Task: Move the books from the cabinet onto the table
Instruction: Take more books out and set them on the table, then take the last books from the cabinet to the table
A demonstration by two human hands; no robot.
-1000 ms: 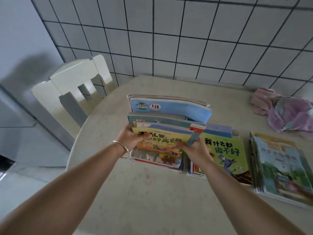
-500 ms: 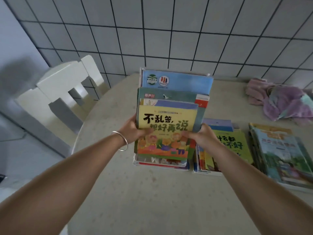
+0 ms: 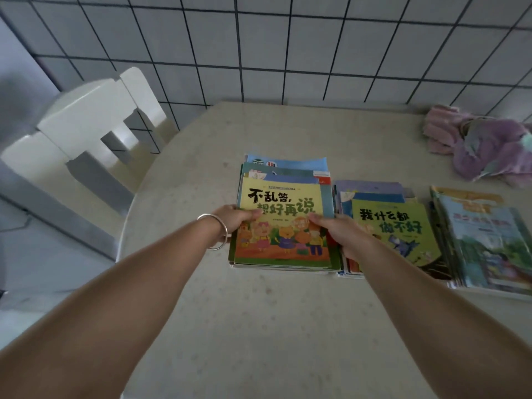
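Head view: The left hand and right hand each gripped a side edge of the yellow-covered stack of books, thumbs on the top cover, the stack lying flat or nearly so on the bench, left of centre. To finish well, the stack ought to be squared before the fingers let go, clear of the green-covered pile just beside it. Count: three book piles, the third far right; one white chair; one crumpled cloth.

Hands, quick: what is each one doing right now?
Left hand: grips the left edge of the book stack.
Right hand: grips the stack's right edge.
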